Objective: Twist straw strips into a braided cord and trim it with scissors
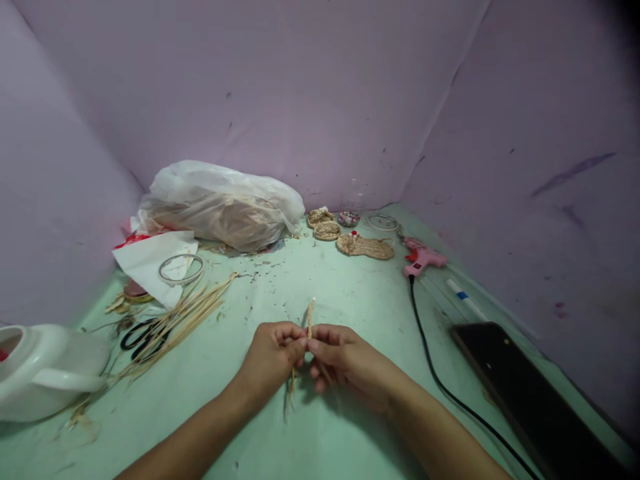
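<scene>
Between my two hands stands a short braid of straw-coloured fibre (310, 320), its pale tip pointing up and away from me. My left hand (277, 350) pinches it from the left, and loose strand ends (290, 393) hang below those fingers. From the right, my right hand (345, 357) grips the same braid between thumb and fingers, with a strand running under the palm. The fingertips of both hands nearly meet around it. How the strands cross there is hidden by the fingers.
Dry strips (200, 310) lie over black-handled scissors (143, 337) at left, near a white pitcher (55, 370). A plastic bag (220, 203) sits at the back beside woven pieces (365, 245). To the right are a pink glue gun (423, 258), its cord (435, 373) and a black phone (530, 393).
</scene>
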`<control>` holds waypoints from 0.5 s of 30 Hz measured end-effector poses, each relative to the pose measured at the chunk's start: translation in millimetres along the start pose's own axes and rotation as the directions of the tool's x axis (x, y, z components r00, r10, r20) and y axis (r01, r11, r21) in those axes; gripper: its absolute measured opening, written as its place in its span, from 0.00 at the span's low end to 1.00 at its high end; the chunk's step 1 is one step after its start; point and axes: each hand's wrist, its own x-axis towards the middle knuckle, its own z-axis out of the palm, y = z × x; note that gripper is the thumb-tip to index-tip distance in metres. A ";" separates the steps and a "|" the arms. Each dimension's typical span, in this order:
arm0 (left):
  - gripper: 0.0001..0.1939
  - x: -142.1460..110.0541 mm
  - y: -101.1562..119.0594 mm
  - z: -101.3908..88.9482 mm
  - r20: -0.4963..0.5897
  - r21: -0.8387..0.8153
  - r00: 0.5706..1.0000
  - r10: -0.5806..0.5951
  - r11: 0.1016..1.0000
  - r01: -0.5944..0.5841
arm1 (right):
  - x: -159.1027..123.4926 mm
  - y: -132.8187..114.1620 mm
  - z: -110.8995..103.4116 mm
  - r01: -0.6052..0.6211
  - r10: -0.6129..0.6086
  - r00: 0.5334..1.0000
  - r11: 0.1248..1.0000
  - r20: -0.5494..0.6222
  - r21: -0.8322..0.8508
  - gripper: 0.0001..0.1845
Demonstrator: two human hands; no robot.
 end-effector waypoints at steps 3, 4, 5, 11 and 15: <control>0.08 -0.2 0.5 2.5 0.009 -0.003 1.000 -0.007 1.000 0.007 | 1.7 0.2 0.8 0.013 -0.028 0.992 0.992 -0.120 -0.123 0.10; 0.09 -0.1 0.6 2.8 0.011 0.000 1.000 -0.001 1.000 0.001 | 2.5 0.1 0.4 0.011 -0.039 0.986 0.986 -0.164 -0.167 0.10; 0.09 0.1 0.6 2.9 0.014 0.005 1.000 0.009 1.000 -0.009 | 3.3 0.1 0.0 0.010 -0.052 0.978 0.979 -0.201 -0.203 0.11; 0.09 3.7 -2.2 2.2 -0.009 -0.002 0.998 0.055 0.999 -0.055 | 8.1 3.8 -0.9 0.036 -0.099 0.953 0.975 -0.286 -0.217 0.13; 0.11 6.7 -2.7 -0.6 -0.001 0.058 0.999 0.051 0.997 -0.051 | 11.3 7.1 -1.6 0.109 -0.157 0.930 0.981 -0.333 -0.160 0.12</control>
